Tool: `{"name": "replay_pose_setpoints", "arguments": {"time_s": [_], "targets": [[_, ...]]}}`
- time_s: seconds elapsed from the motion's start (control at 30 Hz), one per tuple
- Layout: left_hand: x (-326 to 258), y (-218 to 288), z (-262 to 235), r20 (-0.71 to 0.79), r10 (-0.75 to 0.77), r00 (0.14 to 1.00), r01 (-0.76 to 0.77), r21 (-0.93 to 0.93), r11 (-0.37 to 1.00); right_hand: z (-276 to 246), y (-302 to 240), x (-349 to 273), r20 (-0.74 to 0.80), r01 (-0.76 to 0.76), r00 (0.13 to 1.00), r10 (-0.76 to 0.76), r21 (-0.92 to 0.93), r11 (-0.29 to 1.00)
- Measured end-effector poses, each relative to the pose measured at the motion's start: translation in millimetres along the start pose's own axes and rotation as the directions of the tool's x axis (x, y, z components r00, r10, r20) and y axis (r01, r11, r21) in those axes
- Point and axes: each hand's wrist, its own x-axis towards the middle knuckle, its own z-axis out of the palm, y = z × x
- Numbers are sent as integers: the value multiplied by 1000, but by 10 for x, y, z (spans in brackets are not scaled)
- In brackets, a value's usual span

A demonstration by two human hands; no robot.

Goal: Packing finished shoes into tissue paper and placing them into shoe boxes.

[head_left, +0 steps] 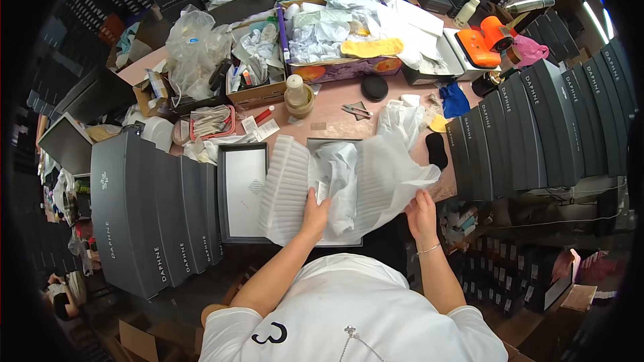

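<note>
Translucent white wrapping paper [384, 177], its edge pinched in the right hand [421, 214], spreads from an open dark-grey box [335, 140]; the left hand [315, 216] touches a white paper bundle [342, 181] inside, grip unclear.

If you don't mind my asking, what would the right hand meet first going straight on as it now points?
Probably the translucent white sheet that the right hand holds, just ahead of it, though depth is unclear.

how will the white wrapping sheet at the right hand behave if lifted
The wrapping sheet will probably flop, since its loose edge curves and crumples by the right hand. It is likely light for its size, as it looks thin and filmy.
</note>
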Motion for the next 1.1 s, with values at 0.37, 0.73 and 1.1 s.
{"name": "replay_pose_setpoints", "arguments": {"time_s": [0.37,0.73,1.1], "targets": [[466,43,-417,-29,296,955,-217,611,761,1628,56,-380,588,307,806,64,-510,804],[-222,1065,-881,176,175,969,-161,-89,983,1276,128,144,509,-116,828,234,-254,960],[-35,274,-621,-143,534,833,-444,403,800,1468,410,661,581,616,786,-214,-704,352]]}}
